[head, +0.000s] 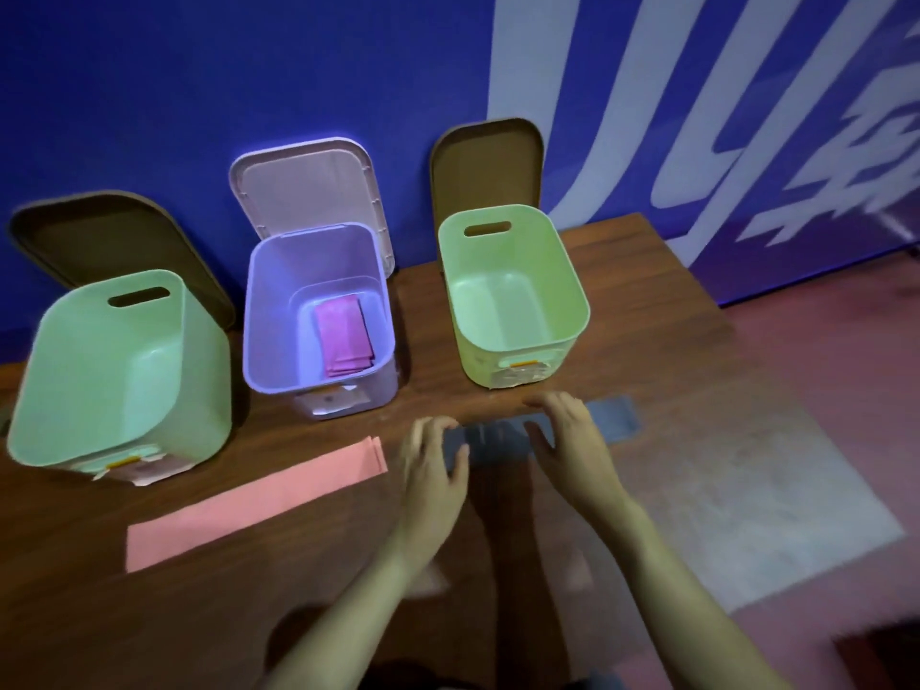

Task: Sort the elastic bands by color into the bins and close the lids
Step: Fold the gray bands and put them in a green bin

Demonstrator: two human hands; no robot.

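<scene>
A dark blue-grey elastic band [610, 418] lies flat near the table's right edge, in front of the right green bin [517, 296]. My left hand [433, 465] pinches the band's left end between thumb and curled fingers. My right hand [570, 443] rests on the band's middle with its fingers spread over it. A long pink band [254, 500] lies flat on the table to the left. A folded magenta band [344, 336] sits inside the lilac middle bin [264, 311]. The left green bin [119, 371] holds nothing visible. All three lids stand open.
The bins stand in a row against a blue wall [249, 67] at the back of the wooden table [348, 590]. The table ends just right of my right hand, with red floor [796, 390] beyond. Both forearms reach in from the bottom edge.
</scene>
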